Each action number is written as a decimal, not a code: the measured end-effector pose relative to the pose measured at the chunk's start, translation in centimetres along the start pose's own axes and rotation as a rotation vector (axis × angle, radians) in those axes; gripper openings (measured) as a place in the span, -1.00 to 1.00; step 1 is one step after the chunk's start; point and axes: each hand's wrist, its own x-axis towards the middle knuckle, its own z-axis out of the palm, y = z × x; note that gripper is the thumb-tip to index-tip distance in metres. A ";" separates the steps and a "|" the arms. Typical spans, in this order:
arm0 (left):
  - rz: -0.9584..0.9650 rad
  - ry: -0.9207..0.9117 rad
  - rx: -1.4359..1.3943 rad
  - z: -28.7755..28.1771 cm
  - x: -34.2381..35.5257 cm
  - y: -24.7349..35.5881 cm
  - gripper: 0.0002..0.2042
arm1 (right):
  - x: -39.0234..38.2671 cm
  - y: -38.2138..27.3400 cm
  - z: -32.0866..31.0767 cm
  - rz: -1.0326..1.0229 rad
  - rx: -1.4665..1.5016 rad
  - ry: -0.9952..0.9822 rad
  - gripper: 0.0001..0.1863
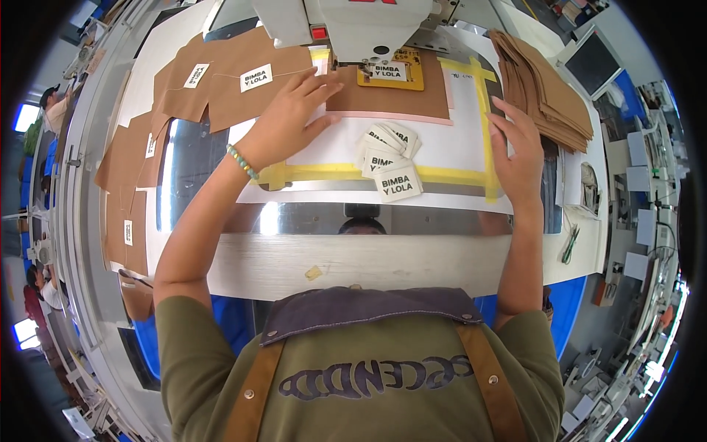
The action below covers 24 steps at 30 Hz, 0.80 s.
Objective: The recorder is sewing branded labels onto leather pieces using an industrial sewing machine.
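Observation:
My left hand (294, 118) hovers at the left edge of a brown panel (390, 104) with a pink border, its fingers apart and holding nothing visible. The panel lies under the sewing machine head (375, 26), where a yellow template frame (419, 77) surrounds a white label. Below the panel, several loose white labels (398, 184) lie fanned out on a white sheet (449, 147) edged with yellow tape. My right hand (519, 147) is open at the sheet's right taped edge, fingers slightly curled, beside a stack of brown pieces (545, 81).
Brown pieces with white labels and threads (180, 99) overlap along the table's left. Green thread snips (569, 243) lie at right. A monitor (589, 59) stands back right; blue bins (560, 317) sit below the table's front edge (353, 258). Two other people (55, 110) are at far left.

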 end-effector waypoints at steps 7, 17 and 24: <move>0.068 0.030 -0.008 1.8 2.5 -0.1 -0.54 | -0.2 0.7 -1.2 0.061 0.039 0.135 -0.83; 0.082 0.006 -0.021 2.8 3.6 0.2 -0.62 | -0.8 2.9 -0.6 0.104 0.044 0.068 -0.83; 0.098 0.012 0.001 2.8 3.8 0.3 -0.61 | -0.9 3.8 -0.3 0.116 0.079 0.079 -0.83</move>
